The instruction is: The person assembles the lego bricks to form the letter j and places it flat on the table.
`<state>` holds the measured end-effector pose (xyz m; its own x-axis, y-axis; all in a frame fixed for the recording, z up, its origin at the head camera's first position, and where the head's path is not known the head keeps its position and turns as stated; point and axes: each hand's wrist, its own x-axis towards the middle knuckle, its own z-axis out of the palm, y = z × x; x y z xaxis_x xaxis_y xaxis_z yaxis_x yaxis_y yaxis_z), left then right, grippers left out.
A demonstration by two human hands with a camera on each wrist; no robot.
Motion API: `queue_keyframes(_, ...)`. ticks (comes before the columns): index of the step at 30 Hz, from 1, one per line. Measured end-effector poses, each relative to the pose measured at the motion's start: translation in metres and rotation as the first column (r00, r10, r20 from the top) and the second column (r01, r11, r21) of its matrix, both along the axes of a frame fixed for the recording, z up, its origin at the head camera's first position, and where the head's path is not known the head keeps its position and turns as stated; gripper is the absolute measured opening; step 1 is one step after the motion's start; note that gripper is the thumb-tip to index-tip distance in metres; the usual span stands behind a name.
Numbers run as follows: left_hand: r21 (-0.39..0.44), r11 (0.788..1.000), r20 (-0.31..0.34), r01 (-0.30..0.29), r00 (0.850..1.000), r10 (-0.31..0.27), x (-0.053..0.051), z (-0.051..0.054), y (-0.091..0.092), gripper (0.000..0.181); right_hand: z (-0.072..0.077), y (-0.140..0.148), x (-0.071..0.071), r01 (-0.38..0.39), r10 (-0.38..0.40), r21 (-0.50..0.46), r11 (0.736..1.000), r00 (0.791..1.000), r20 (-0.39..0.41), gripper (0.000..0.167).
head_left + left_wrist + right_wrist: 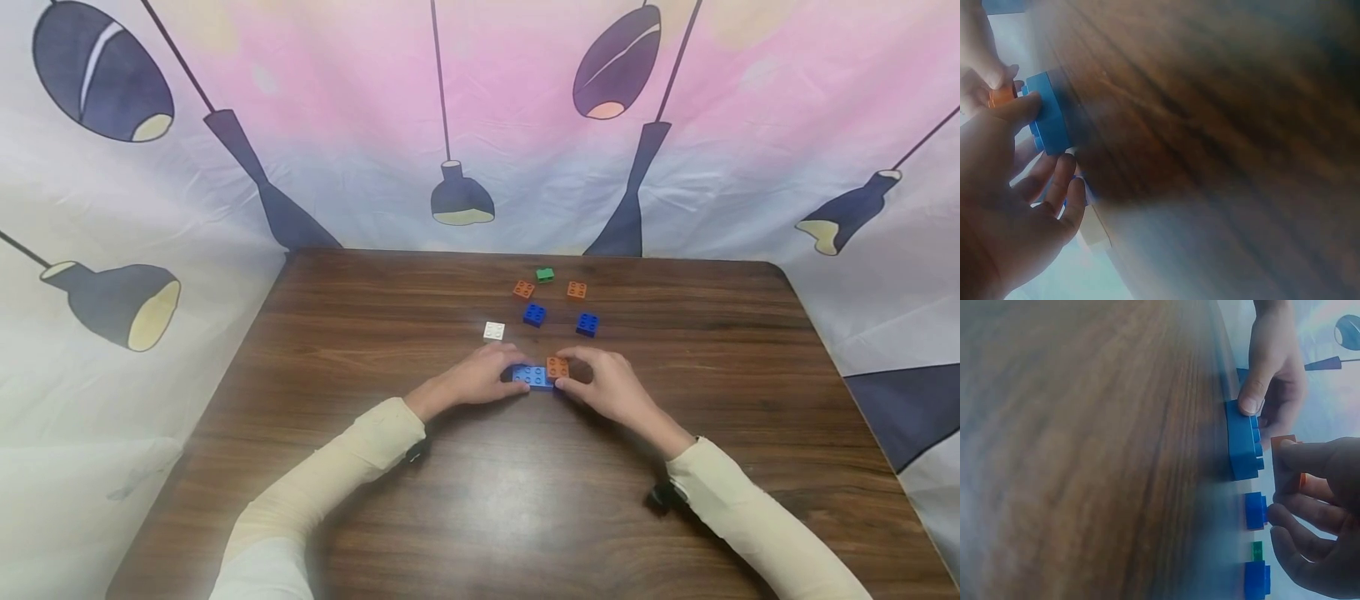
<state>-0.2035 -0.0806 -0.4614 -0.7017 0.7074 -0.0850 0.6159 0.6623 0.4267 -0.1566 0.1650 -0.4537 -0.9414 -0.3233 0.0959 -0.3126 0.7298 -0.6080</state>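
A light blue building brick with two rows of studs lies on the wooden table. My left hand pinches its left end between thumb and fingers; in the left wrist view the thumb presses the brick's studded side. My right hand pinches a small orange brick by its edges. That orange brick is held just above the blue one's right end, and the right wrist view shows a gap between them.
Beyond the hands lie a white brick, two dark blue bricks, two orange bricks and a green brick. A printed cloth hangs behind the table's back edge.
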Motion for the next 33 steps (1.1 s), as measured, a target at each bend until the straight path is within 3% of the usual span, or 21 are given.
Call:
queue_keyframes(11, -0.004, 1.0, 0.0, -0.004, 1.0, 0.004, -0.0003, 0.0003, 0.0001, 0.047, -0.0042, -0.0005, 0.0016, -0.001, 0.001, 0.003, 1.0, 1.0, 0.004, 0.041)
queue_keyframes(20, -0.008, 1.0, 0.003, -0.002, 1.0, 0.002, 0.0002, 0.0007, 0.0004, 0.047, -0.008, -0.0023, -0.0005, -0.02, 0.021, 0.012, 1.0, 0.999, -0.037, 0.04)
queue_keyframes(33, -0.003, 1.0, -0.005, 0.002, 1.0, -0.002, 0.001, 0.0018, 0.0011, 0.048, -0.0066, -0.0028, -0.0035, -0.041, 0.046, 0.075, 0.996, 0.997, -0.063, 0.039)
